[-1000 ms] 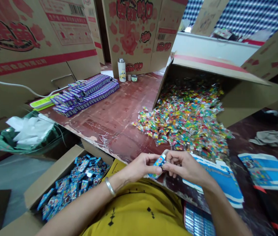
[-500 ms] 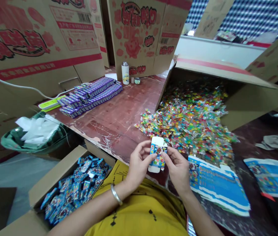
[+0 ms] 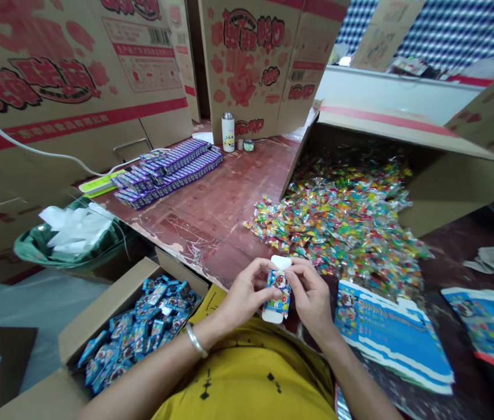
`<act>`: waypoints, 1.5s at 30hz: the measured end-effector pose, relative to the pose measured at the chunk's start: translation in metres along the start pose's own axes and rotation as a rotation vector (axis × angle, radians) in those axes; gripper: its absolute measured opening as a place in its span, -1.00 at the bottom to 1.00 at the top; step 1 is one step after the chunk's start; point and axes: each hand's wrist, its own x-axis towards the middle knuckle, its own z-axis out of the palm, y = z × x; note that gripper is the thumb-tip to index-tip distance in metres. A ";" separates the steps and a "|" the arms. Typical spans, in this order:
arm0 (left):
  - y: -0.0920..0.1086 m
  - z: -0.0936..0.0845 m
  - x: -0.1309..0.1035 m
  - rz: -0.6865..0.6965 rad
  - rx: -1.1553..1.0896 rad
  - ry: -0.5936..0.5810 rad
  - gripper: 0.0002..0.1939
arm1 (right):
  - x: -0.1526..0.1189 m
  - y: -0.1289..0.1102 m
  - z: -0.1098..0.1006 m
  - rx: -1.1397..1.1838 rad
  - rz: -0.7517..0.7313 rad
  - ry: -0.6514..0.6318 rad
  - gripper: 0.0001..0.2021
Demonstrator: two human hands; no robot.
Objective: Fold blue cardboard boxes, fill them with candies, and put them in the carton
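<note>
A small blue printed candy box (image 3: pixel 278 291), with white end flaps standing out at its top and bottom, is held upright before my body. My left hand (image 3: pixel 251 291) grips its left side, thumb across the printed front. On the other side my right hand (image 3: pixel 310 291) has its fingers at the upper right edge, by the top flap. Just beyond my hands lies a heap of wrapped candies (image 3: pixel 338 221) with bright pieces in clear film. To the right rests a stack of flat blue cartons (image 3: pixel 395 338).
A large cardboard box (image 3: pixel 448 192) lies on its side, candies spilling out. An open carton of blue boxes (image 3: pixel 142 326) sits lower left. Purple boxes (image 3: pixel 168 172) are stacked at the back, near a white bottle (image 3: pixel 228 133). A green bag (image 3: pixel 32 248) stands left; more flat cartons (image 3: pixel 487 324) lie right.
My right hand has moved up to the box's top flap, its thumb off the front. The box sits slightly lower in view and its side flap no longer shows.
</note>
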 end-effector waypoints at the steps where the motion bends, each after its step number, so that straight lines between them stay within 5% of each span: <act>1: 0.000 0.000 0.000 0.013 -0.021 0.030 -0.61 | 0.002 -0.001 0.001 0.057 0.027 0.001 -0.93; 6: -0.002 0.002 -0.001 0.032 -0.121 0.126 -0.51 | 0.011 -0.004 0.005 0.268 0.096 -0.030 -0.84; 15: 0.002 -0.007 -0.011 0.092 0.147 0.094 -0.46 | 0.031 -0.012 -0.010 0.263 0.324 -0.298 -0.80; 22: 0.005 -0.006 -0.013 0.059 0.171 0.059 -0.38 | 0.040 -0.013 -0.012 0.233 0.277 -0.319 -0.77; 28: 0.010 -0.007 -0.014 0.027 0.036 0.084 -0.56 | 0.019 -0.025 -0.014 0.004 0.027 -0.344 -0.87; 34: 0.004 -0.009 -0.015 0.039 0.001 0.102 -0.67 | 0.004 -0.025 -0.016 -0.203 -0.080 -0.472 -0.55; 38: -0.005 -0.020 -0.009 -0.030 0.055 0.118 -0.67 | 0.022 0.003 -0.039 -0.369 -0.008 -0.356 -0.71; 40: -0.008 -0.027 -0.006 -0.082 0.090 0.152 -0.62 | 0.034 0.023 -0.055 -0.690 -0.072 -0.220 -0.77; 45: -0.010 -0.034 -0.004 -0.227 -0.022 0.219 -0.57 | 0.046 0.064 -0.074 -1.208 -0.246 -0.200 -0.88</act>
